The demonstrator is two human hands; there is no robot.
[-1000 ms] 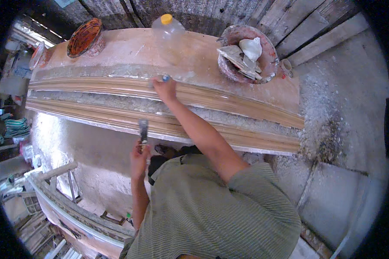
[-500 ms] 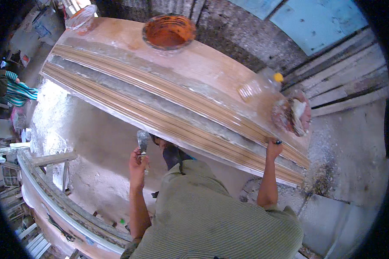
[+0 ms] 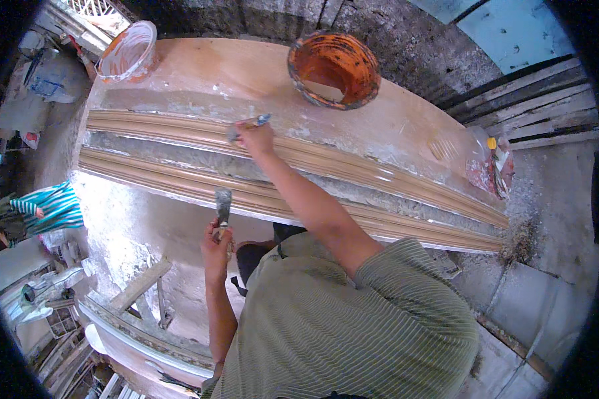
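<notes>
My left hand (image 3: 216, 247) is closed round the handle of a putty knife (image 3: 223, 203), its stained, wide blade pointing up just off the near edge of the workbench. Reaching across, my right hand (image 3: 256, 137) grips a small hand tool (image 3: 232, 133) with a grey end and a bluish handle tip; its exact kind is unclear. The grey end is at the far wooden moulding (image 3: 173, 124), a long grooved light-brown strip. Parallel to it runs a nearer moulding (image 3: 153, 173), with a grey, smeared gap between them.
On the board's far side stand an orange bucket (image 3: 366, 70), tilted, and a white-smeared tub (image 3: 146, 56). A clear bottle with a yellow cap (image 3: 491, 143) lies at the right. A curved frame (image 3: 140, 332) is at lower left. Someone in a striped garment (image 3: 63, 206) is at far left.
My right hand has swept from the right end of the mouldings to the left along the far one. My left hand still holds the putty knife upright. The view has shifted.
</notes>
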